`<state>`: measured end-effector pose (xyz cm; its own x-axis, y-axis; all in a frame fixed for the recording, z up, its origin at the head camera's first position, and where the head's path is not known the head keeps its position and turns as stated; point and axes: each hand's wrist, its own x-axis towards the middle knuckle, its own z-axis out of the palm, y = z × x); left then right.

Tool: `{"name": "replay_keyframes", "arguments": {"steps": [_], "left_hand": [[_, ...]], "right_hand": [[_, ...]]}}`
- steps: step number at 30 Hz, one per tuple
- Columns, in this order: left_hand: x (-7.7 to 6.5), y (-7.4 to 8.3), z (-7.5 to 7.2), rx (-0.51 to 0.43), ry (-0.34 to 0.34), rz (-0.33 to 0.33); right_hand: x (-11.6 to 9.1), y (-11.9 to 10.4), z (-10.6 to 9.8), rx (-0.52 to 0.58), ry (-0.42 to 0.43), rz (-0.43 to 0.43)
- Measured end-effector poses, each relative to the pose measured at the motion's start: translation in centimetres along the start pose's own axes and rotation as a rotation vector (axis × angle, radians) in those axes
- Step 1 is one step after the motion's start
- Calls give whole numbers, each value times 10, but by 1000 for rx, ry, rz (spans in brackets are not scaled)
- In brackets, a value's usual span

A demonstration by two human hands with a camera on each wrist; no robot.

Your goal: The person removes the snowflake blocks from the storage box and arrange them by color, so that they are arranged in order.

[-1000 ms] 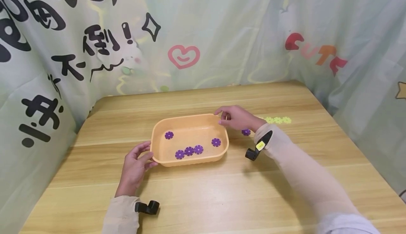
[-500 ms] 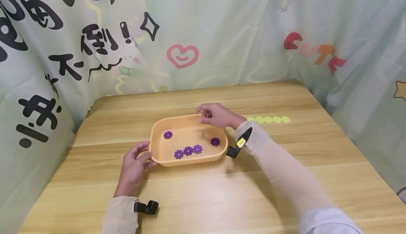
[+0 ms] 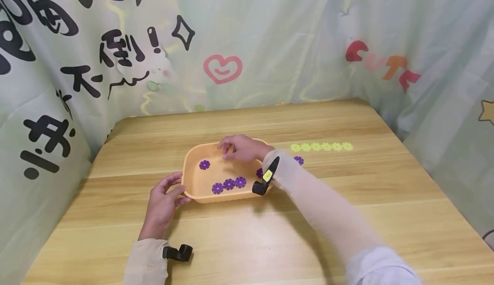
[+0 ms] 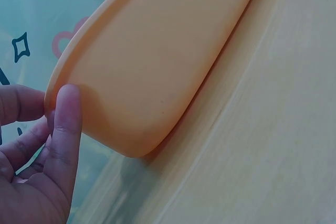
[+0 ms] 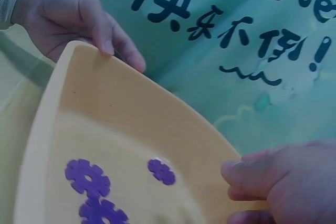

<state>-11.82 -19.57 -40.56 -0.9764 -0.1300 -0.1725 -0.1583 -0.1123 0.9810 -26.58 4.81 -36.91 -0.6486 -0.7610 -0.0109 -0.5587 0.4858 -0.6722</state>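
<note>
My left hand (image 3: 164, 205) grips the left end of an orange plastic tray (image 3: 194, 184); in the left wrist view the thumb (image 4: 68, 108) presses the outer wall below the rim. Inside the tray lie purple flower-shaped snap discs: a joined row of three (image 3: 229, 184), a single one (image 3: 204, 165) at the left, and another (image 3: 260, 173) partly hidden by the right wrist's camera. Over the tray's back half is my right hand (image 3: 247, 148), fingers loosely bent, nothing visible between them. The right wrist view shows its thumb (image 5: 252, 177) overlapping the tray's rim.
A straight row of joined yellow-green flower discs (image 3: 322, 147) lies on the wooden table (image 3: 239, 242) to the right of the tray. A purple disc (image 3: 299, 160) lies near it, partly behind the right sleeve. A printed curtain (image 3: 270, 40) surrounds the table's back and sides.
My right hand has moved left from the tray's right end to above its back middle. The yellow-green row and the outside purple disc show more fully. The left hand and tray stay put.
</note>
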Motion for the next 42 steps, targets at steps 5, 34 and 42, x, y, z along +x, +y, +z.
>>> {"name": "replay_keyframes", "arguments": {"steps": [5,34,42], "left_hand": [[1,1,0,18,1,-1],[0,2,0,-5,-1,-5],[0,2,1,5,4,-16]], "right_hand": [[12,-6,8,-2,-108,-16],[36,-9,34,-98,-217,110],[40,-9,38,-241,-223,99]]}}
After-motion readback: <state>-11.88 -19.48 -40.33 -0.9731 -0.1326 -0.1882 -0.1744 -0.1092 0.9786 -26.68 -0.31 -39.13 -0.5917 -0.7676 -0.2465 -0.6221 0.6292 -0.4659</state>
